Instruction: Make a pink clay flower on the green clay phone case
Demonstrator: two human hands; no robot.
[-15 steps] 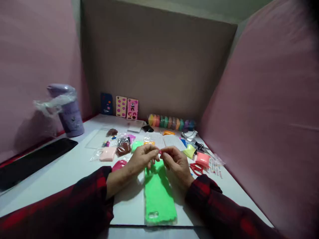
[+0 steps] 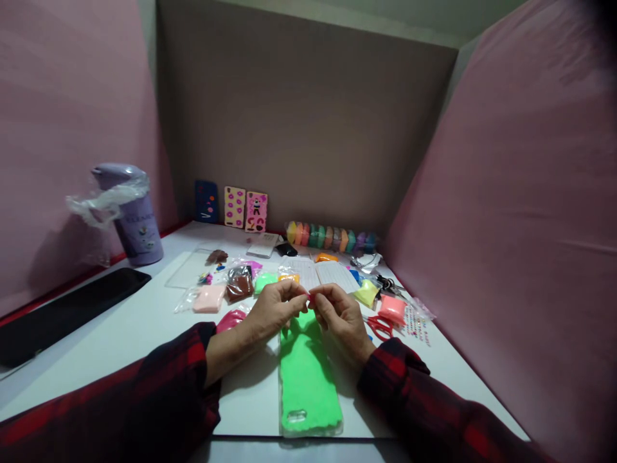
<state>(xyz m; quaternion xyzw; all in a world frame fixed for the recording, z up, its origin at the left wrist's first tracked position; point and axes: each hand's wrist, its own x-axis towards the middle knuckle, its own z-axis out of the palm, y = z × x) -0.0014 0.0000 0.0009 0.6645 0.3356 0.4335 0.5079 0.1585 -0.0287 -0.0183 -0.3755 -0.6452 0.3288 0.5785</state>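
Observation:
Between the fingertips of my left hand [image 2: 279, 312] and my right hand [image 2: 341, 316] is a tiny dark-pink piece of clay [image 2: 311, 299]. Both hands are closed in a pinch on it, so most of the piece is hidden. Below them a phone case [image 2: 311, 379] covered in bright green clay lies flat on the white table, its camera opening toward me. My wrists rest to either side of its far end. A bag of dark-pink clay [image 2: 231, 319] lies partly behind my left forearm. Red scissors [image 2: 380, 326] lie to the right of my right hand.
Several clay packets, such as a brown one [image 2: 240, 286] and a coral one [image 2: 393, 310], surround an open notebook [image 2: 332, 275]. Decorated phone cases [image 2: 234, 207] lean on the back wall beside a row of coloured clay tubs [image 2: 330, 236]. A purple tumbler [image 2: 137, 222] stands left, near a black slab [image 2: 72, 315].
My left fingers have drawn in closer to my right fingertips around the pink piece. The phone case and the other things on the table have stayed put.

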